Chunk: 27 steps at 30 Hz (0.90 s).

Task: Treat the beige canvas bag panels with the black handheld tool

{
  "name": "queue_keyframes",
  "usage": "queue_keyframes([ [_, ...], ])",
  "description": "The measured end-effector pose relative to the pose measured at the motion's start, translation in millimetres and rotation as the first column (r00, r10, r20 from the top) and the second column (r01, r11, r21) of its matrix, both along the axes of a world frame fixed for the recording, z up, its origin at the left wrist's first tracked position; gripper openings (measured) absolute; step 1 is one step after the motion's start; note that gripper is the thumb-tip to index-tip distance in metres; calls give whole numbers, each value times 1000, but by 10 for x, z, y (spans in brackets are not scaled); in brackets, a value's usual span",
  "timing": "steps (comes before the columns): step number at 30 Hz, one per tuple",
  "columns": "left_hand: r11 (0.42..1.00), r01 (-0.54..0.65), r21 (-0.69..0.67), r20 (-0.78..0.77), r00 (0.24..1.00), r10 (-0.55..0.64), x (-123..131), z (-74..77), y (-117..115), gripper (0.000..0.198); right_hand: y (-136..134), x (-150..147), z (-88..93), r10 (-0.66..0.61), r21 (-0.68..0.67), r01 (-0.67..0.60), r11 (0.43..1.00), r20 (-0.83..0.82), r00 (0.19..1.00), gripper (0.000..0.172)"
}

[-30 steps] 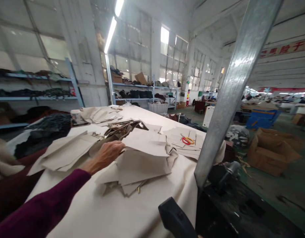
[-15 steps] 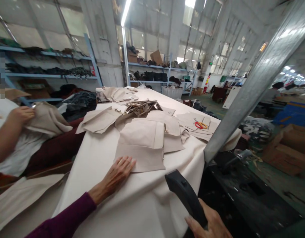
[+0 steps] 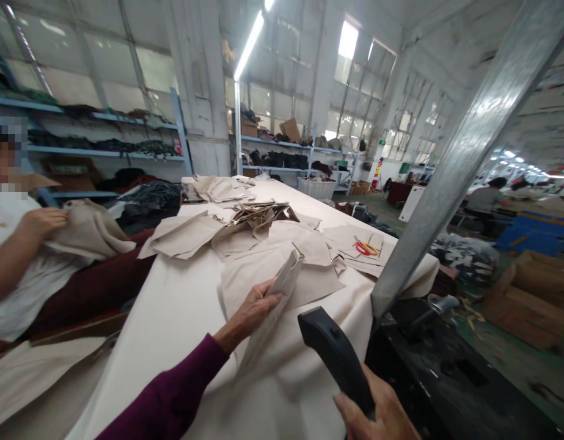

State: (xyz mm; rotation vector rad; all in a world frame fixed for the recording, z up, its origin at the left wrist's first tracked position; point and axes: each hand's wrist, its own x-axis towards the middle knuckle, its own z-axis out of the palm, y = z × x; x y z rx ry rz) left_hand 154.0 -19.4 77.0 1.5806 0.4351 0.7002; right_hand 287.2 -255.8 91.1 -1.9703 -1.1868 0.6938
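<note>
My left hand (image 3: 250, 310) pinches a beige fabric piece (image 3: 287, 280) between thumb and fingers, near its middle. The piece stands tilted on edge, lifted from the white-covered table (image 3: 181, 324). Behind it lie more beige fabric pieces (image 3: 300, 238), some with small metal fittings. At the lower right, my right hand (image 3: 382, 406) is wrapped round a black curved handheld tool (image 3: 339, 351) with a squared-off end; its exact kind does not show. The tool's end points up and left, near the lifted piece but apart from it.
Red and yellow-handled scissors (image 3: 366, 247) lie on fabric at the table's right. A slanted metal post (image 3: 446, 165) rises beside a black machine surface (image 3: 437, 366). On the left a co-worker's hand (image 3: 46, 223) holds beige fabric. Cardboard boxes (image 3: 533, 299) stand on the floor.
My left hand, flat on the fabric before, has moved up and right and now grips a piece, raised and turned on edge. The right hand still holds the black tool.
</note>
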Motion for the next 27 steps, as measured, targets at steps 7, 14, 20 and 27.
queue_keyframes([
  [7, 982, 6, -190, 136, 991, 21, -33, 59, -111, 47, 333, -186, 137, 118, 106, -103, 989, -152, 981, 21],
  [14, 948, 81, -308, 148, 988, -36, -121, -130, -125, 45, 719, -89, 237, 131, 226, -91, 970, -169, 977, 22],
  [20, 901, 48, -431, 200, 979, 44, -177, -255, -75, 54, 786, 15, 287, 63, 253, -29, 967, -125, 990, 24],
  [27, 932, 70, -356, 225, 974, 12, -151, -254, -67, 45, 646, -194, 120, 164, 135, -143, 980, -166, 972, 19],
])
